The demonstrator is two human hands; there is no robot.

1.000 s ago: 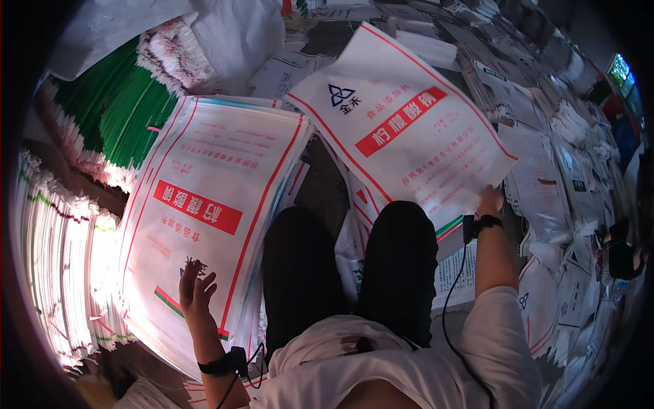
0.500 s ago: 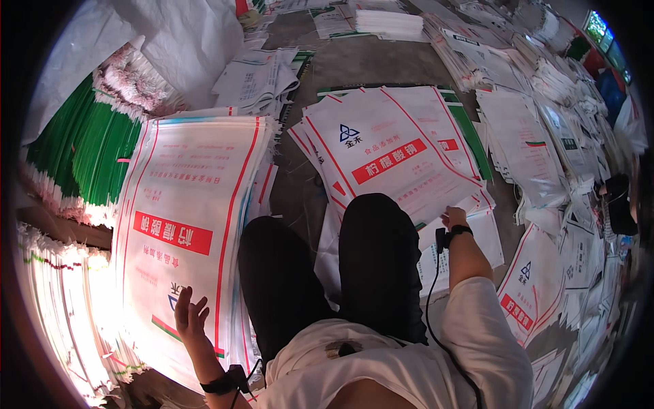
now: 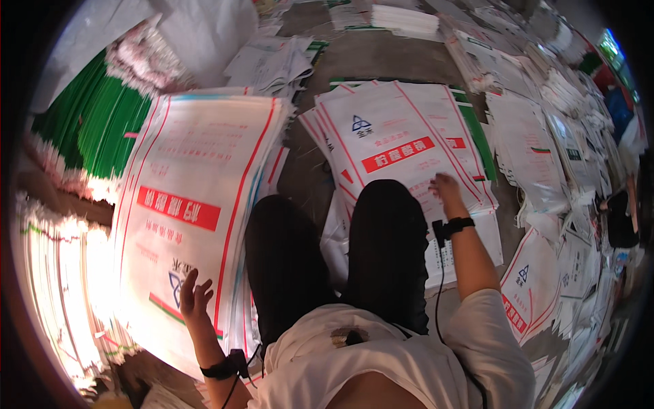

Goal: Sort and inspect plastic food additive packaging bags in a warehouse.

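Observation:
Beside my left leg lies a thick stack of white printed sacks [image 3: 197, 143] with red stripes and a red block. My left hand [image 3: 196, 298] is over its near right part, holding nothing, fingers loosely apart. Beyond my knees lies a looser pile of similar sacks [image 3: 402, 129], fanned out and overlapping, with a green-edged sack [image 3: 477, 136] under its right side. My right hand [image 3: 446, 192] is over the near right part of this pile, fingers half bent and apart, with no sack edge between them. Whether its fingertips touch the top sack cannot be made out.
Green folded sacks [image 3: 109, 123] stand packed at the far left, with white bundles [image 3: 54, 286] nearer. Heaps of flat sacks [image 3: 524, 150] cover the right side. More sacks [image 3: 269, 65] and a white stack [image 3: 405, 20] lie farther off on the grey floor [image 3: 364, 58].
My right hand has let go of the top sack's near edge and moved forward over the pile. My left hand stays over the left stack. The whole view has shifted slightly.

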